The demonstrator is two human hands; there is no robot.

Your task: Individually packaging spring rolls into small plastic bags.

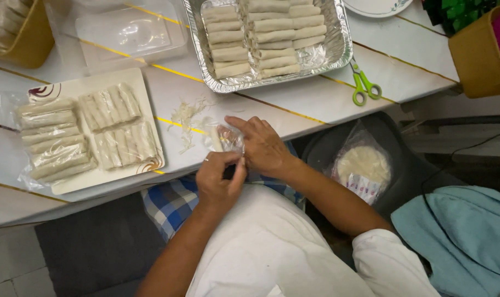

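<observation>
Near the frame's centre, at the bench (327, 99) edge, two hands are working on one small clear plastic bag (226, 137) with pale rolls inside. The left hand (219, 184) is pinching the bag's lower edge in a narrow grip, while the right hand (261, 146) is lying over its right side, fingers closing on the plastic.

At the left, one square white plate (145, 107) is carrying three packs of wrapped rolls (109, 107). At the top centre, one foil tray (340, 44) is holding unwrapped spring rolls (261, 36) in three columns; an exact count cannot be told. One pair of green-handled scissors (364, 85) is lying just right of the tray. At the lower right, one bag of round wrappers (363, 165) is resting on a dark seat.
</observation>
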